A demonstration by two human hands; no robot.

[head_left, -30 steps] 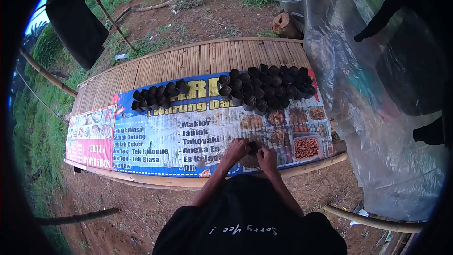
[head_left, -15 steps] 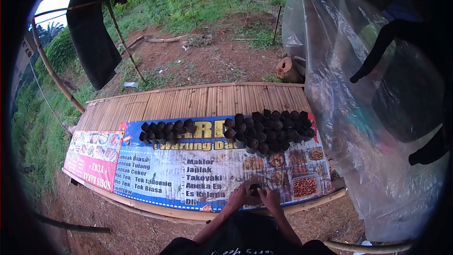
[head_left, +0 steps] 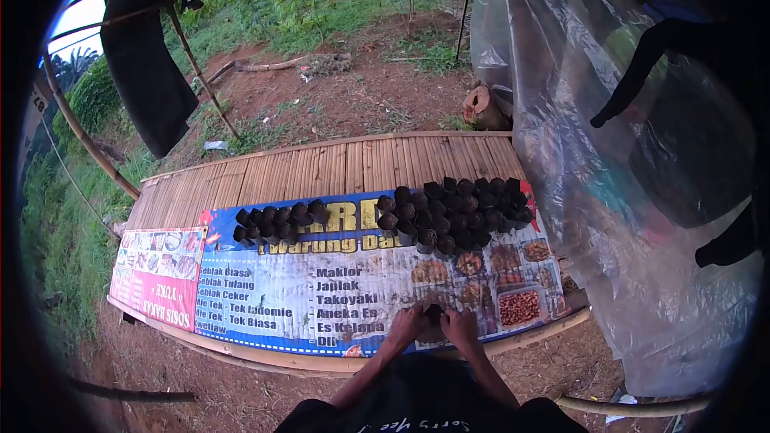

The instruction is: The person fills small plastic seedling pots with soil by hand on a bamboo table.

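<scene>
Small black pot (head_left: 433, 314) sits at the near edge of the printed banner (head_left: 321, 289), pinched between both hands, roughly centre-bottom of the head view. Left hand (head_left: 407, 325) is on its left side, right hand (head_left: 459, 325) on its right; fingers of both curl inward around it and close on it, knuckles up. Only the dark top of the pot shows between the fingers (too small to tell what's inside). Both forearms run down to a black shirt (head_left: 417, 417) at the bottom edge.

Banner covers the front of a slatted bamboo table (head_left: 353, 164); a red menu sheet (head_left: 156, 273) lies at its left end. Two clusters of matching pots stand at the far side of the banner: a big tightly packed group (head_left: 457, 212) at right, well apart from the hands, and a smaller row (head_left: 277, 223) left of centre. Pots in each group touch one another.

Clear plastic sheeting (head_left: 609, 192) hangs on the right, its lower part just beside the table's right end. Cut log stump (head_left: 481, 104) behind the table, bare dirt and grass beyond. Dark cloth (head_left: 144, 64) hangs off a pole upper left
</scene>
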